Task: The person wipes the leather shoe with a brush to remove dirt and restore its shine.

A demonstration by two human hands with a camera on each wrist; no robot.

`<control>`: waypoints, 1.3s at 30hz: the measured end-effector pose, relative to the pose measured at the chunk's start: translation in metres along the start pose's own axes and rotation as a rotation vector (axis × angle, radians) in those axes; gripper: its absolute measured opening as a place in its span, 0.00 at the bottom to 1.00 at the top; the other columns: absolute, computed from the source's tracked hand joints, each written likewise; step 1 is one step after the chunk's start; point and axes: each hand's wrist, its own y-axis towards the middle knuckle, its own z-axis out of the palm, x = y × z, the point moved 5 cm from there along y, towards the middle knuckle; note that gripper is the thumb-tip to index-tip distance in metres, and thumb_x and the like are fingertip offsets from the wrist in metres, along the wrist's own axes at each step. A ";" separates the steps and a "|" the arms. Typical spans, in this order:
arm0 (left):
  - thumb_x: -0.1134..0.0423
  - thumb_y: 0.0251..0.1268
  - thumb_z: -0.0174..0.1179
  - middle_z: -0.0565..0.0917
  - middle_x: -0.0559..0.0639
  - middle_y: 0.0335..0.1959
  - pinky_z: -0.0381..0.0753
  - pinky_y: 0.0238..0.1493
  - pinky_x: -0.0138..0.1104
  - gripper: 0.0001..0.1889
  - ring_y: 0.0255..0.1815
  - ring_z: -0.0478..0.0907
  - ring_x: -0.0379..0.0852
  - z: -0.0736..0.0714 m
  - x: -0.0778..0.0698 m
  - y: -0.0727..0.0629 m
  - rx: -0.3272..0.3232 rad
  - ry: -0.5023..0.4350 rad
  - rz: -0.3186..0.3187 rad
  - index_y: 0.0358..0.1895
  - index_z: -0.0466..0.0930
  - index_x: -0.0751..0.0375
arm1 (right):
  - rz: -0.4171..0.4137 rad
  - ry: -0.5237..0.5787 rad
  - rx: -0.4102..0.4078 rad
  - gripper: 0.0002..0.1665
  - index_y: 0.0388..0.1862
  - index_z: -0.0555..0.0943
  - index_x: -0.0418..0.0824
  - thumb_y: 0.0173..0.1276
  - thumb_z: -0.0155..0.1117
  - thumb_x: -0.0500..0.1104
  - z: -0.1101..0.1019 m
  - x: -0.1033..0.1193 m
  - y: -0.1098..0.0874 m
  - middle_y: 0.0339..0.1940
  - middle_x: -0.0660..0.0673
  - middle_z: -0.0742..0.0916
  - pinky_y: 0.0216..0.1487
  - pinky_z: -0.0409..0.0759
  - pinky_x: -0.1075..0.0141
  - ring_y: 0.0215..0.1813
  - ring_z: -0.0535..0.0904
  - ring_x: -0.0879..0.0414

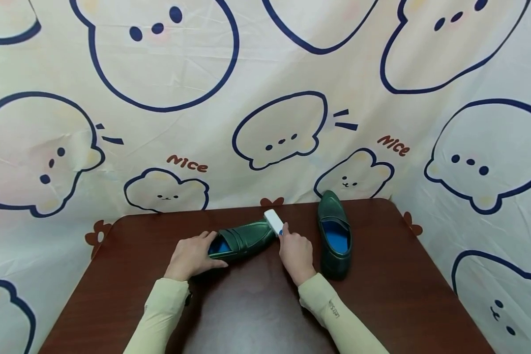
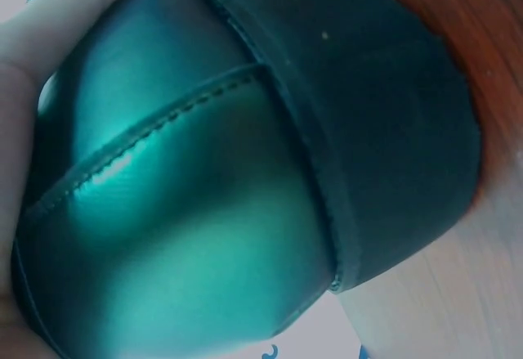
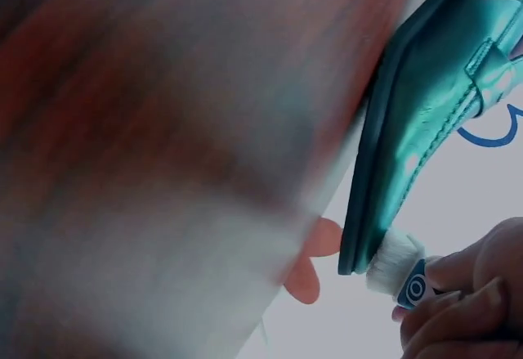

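Observation:
A green loafer (image 1: 248,237) with a blue insole lies on the table, its toe pointing right. My left hand (image 1: 193,255) grips it around the heel end; the left wrist view shows the stitched heel (image 2: 188,212) and dark sole edge (image 2: 392,130) up close, with fingers at the left. My right hand (image 1: 297,253) holds a small white brush (image 1: 274,222) with a blue mark on it. In the right wrist view, the brush's pale bristles (image 3: 395,262) touch the shoe's toe (image 3: 372,236).
A second green loafer (image 1: 335,236) stands right of my right hand, toe towards the wall. The brown table (image 1: 380,305) has a glossy top and rounded back corners. A cloth with cartoon bears (image 1: 279,132) hangs behind and beside it.

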 end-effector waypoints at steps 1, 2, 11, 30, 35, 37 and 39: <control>0.30 0.52 0.72 0.81 0.62 0.65 0.82 0.52 0.58 0.48 0.55 0.84 0.59 0.000 0.000 0.000 0.001 -0.001 0.000 0.71 0.74 0.58 | 0.014 -0.007 0.001 0.25 0.67 0.81 0.38 0.76 0.66 0.48 0.000 -0.001 0.000 0.23 0.41 0.87 0.19 0.77 0.59 0.16 0.76 0.51; 0.30 0.52 0.72 0.81 0.62 0.65 0.82 0.52 0.58 0.48 0.55 0.84 0.59 0.000 0.000 0.001 0.001 0.000 0.000 0.71 0.74 0.58 | 0.023 -0.012 0.001 0.26 0.67 0.81 0.38 0.76 0.65 0.48 0.001 -0.002 0.000 0.22 0.41 0.87 0.19 0.77 0.60 0.15 0.76 0.52; 0.33 0.54 0.72 0.81 0.62 0.66 0.83 0.50 0.59 0.46 0.56 0.84 0.60 -0.005 -0.002 -0.001 -0.015 0.020 -0.017 0.71 0.74 0.58 | 0.049 0.196 0.041 0.25 0.68 0.80 0.40 0.78 0.64 0.49 -0.002 -0.003 0.004 0.38 0.38 0.92 0.31 0.85 0.56 0.27 0.85 0.49; 0.27 0.52 0.69 0.88 0.57 0.53 0.81 0.40 0.52 0.45 0.41 0.83 0.50 -0.006 0.008 0.003 -0.078 -0.162 -0.039 0.67 0.77 0.55 | 0.002 0.535 0.160 0.21 0.66 0.83 0.41 0.79 0.62 0.47 -0.003 0.013 -0.001 0.52 0.38 0.91 0.49 0.86 0.52 0.47 0.88 0.48; 0.32 0.71 0.57 0.81 0.61 0.66 0.78 0.53 0.62 0.36 0.60 0.81 0.62 -0.011 0.027 -0.013 0.012 -0.405 -0.129 0.71 0.75 0.54 | -0.007 0.551 0.159 0.21 0.66 0.83 0.40 0.79 0.62 0.46 -0.001 0.010 -0.001 0.53 0.38 0.90 0.49 0.86 0.52 0.47 0.88 0.47; 0.39 0.75 0.57 0.81 0.63 0.65 0.79 0.50 0.61 0.31 0.58 0.81 0.63 -0.016 0.034 -0.018 0.037 -0.401 -0.177 0.70 0.76 0.56 | -0.015 0.552 0.152 0.21 0.66 0.83 0.40 0.78 0.63 0.46 -0.001 0.008 0.000 0.53 0.38 0.90 0.49 0.86 0.52 0.47 0.88 0.48; 0.44 0.75 0.59 0.83 0.64 0.63 0.79 0.46 0.60 0.27 0.55 0.82 0.62 -0.023 0.038 -0.019 0.064 -0.334 -0.222 0.68 0.78 0.58 | -0.022 0.547 0.149 0.21 0.65 0.83 0.40 0.78 0.63 0.46 -0.001 0.006 0.000 0.53 0.38 0.90 0.49 0.86 0.53 0.47 0.88 0.48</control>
